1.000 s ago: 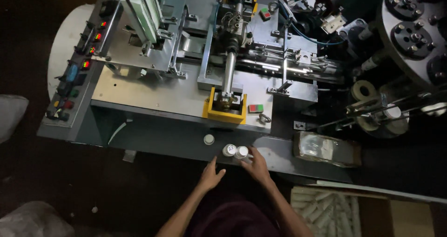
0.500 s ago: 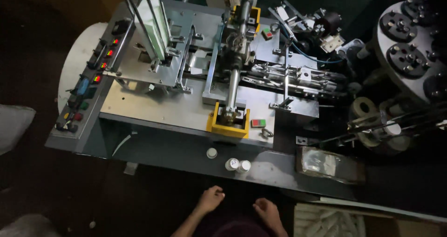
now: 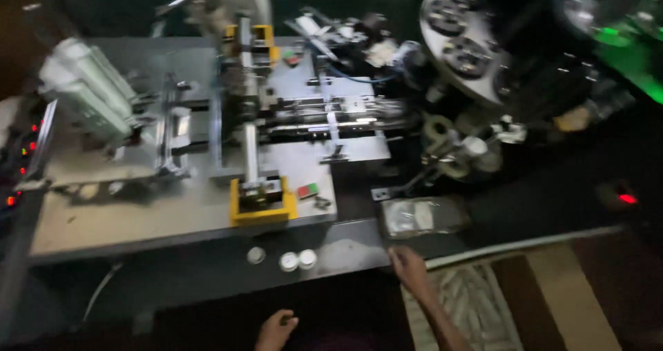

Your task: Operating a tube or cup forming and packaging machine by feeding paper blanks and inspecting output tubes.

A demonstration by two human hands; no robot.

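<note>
My right hand (image 3: pixel 409 267) reaches toward the right end of a dark metal ledge (image 3: pixel 345 254), just below a clear plastic bag (image 3: pixel 423 217); its fingers look loosely apart and hold nothing. Low at the frame's bottom, my left hand (image 3: pixel 275 329) is curled and empty, away from the machine. Two small white caps (image 3: pixel 298 260) sit side by side on the ledge, with a third round cap (image 3: pixel 256 255) to their left. All three caps lie left of my right hand, untouched.
A grey machine table (image 3: pixel 138 213) carries a yellow bracket (image 3: pixel 261 200), rails and a red-green switch (image 3: pixel 308 190). A round turret with dark discs (image 3: pixel 461 40) stands at the back right. Red lights glow at the left edge (image 3: pixel 27 147). A woven mat (image 3: pixel 476 303) lies at lower right.
Both hands left the white caps and drew back. The right hand then moved right toward the plastic bag. The view swung to the right and is blurred.
</note>
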